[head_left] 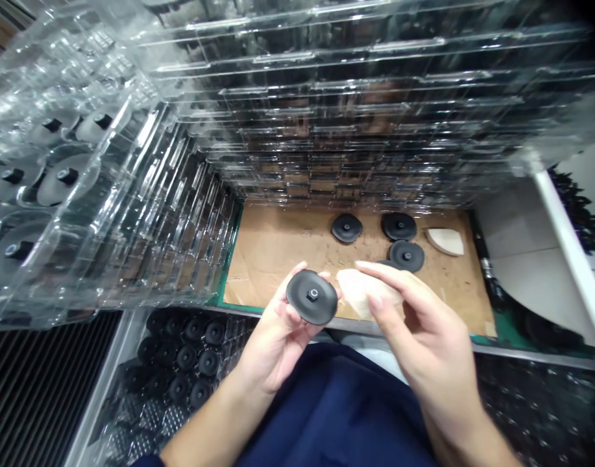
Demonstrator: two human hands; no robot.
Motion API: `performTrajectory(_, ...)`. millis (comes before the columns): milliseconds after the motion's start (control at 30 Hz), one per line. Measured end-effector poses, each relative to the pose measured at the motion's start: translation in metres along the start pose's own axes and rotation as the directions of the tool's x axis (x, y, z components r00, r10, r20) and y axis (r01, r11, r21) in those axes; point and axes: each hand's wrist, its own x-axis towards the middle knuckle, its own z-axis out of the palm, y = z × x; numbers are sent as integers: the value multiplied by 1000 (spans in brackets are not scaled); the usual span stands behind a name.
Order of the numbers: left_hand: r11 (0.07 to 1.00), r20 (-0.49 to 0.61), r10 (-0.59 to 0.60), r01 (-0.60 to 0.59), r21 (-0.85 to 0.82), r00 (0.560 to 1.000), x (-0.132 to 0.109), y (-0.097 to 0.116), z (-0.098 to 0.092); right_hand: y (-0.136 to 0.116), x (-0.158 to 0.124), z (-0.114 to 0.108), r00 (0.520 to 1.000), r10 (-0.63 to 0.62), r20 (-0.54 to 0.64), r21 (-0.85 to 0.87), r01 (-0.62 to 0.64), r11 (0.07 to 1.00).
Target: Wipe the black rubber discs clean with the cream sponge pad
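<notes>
My left hand (272,340) grips a black plastic disc (304,311) with rounded corners, its short central stem facing up. Between the thumb and fingers of my right hand (433,337) is a cream-coloured pad (360,292), either cloth or foam; I cannot tell which. The pad is close to the disc's right edge, and whether they touch is unclear. Beyond my hands, similar discs (346,228) lie on a sheet of brown cardboard (268,250), one partly hidden behind my right hand. A second cream pad (446,240) is at the right.
Tall stacks of clear plastic trays (307,117) wall in the back and left. Discs sit in the left stack's top tray (58,178). Lower left, another tray (180,357) holds many discs. A white panel (564,227) stands at the right, with black parts (577,207) beyond it.
</notes>
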Motion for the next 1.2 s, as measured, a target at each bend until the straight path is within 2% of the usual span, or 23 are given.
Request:
performTrajectory(67, 999, -18, 21, -20, 26, 1000, -1, -2, 4, -21, 4, -1, 979, -204, 9, -29, 204, 978)
performTrajectory(133, 998, -26, 34, -33, 56, 999, -2, -2, 8, -33, 6, -1, 946, -302, 115, -49, 309, 950)
performTrajectory(233, 996, -75, 14, -7, 87, 997, -2, -2, 12, -35, 14, -1, 926, -263, 269, -72, 292, 954)
performTrajectory(267, 996, -88, 3, 5, 86, 996, -1, -2, 14, -34, 16, 0, 924, -267, 272, -67, 295, 953)
performTrajectory(333, 997, -65, 3, 2, 78, 998, 1, -2, 16, -32, 19, 2, 931, -319, 179, -44, 331, 942)
performTrajectory(400, 997, 12, 27, -28, 69, 1000, 3, 0, 17, -30, 15, 2, 936, -341, 84, 3, 342, 940)
performTrajectory(433, 997, 43, 38, -41, 65, 998, 4, 1, 17, -28, 11, 0, 944, -319, 87, 45, 316, 948)
performTrajectory(533, 998, 77, 55, -58, 40, 996, 6, 5, 16, -21, -5, -11, 953, -151, 264, 140, 117, 983)
performTrajectory(567, 998, 72, 56, -59, 33, 996, 6, 6, 16, -19, -8, -15, 955, -92, 284, 134, 56, 989)
performTrajectory(633, 998, 74, 54, -57, 37, 996, 7, 5, 17, -19, -9, -21, 980, 6, 200, 83, -23, 996)
performTrajectory(667, 998, 77, 49, -53, 44, 996, 8, 4, 19, -21, -7, -22, 991, 7, 132, 62, -15, 998)
performTrajectory(733, 998, 94, 42, -46, 47, 995, 8, 1, 22, -27, 0, -20, 993, -102, 58, 50, 99, 994)
performTrajectory(800, 998, 81, 48, -51, 44, 996, 8, 1, 23, -31, 8, -16, 969, -239, 61, 46, 237, 970)
performTrajectory(833, 998, 58, 49, -51, 44, 997, 8, 2, 23, -31, 10, -14, 961, -265, 83, 58, 261, 964)
performTrajectory(867, 998, 34, 49, -50, 46, 998, 7, 3, 22, -29, 10, -13, 964, -240, 119, 81, 231, 969)
performTrajectory(933, 998, -17, 46, -46, 43, 999, 7, 7, 17, -20, 5, -13, 965, -107, 240, 156, 71, 985)
performTrajectory(1000, 998, -52, 57, -55, 26, 997, 8, 8, 11, -6, -5, -13, 926, 35, 376, 215, -124, 969)
performTrajectory(1033, 998, -60, 69, -68, 13, 996, 9, 8, 8, 1, -10, -13, 907, 105, 409, 216, -208, 954)
performTrajectory(1133, 997, -63, 74, -75, -13, 995, 12, 5, 5, 14, -23, -13, 890, 281, 359, 173, -359, 917)
performTrajectory(1200, 998, -50, 58, -59, -22, 997, 14, 3, 6, 13, -23, -13, 911, 315, 265, 149, -362, 920)
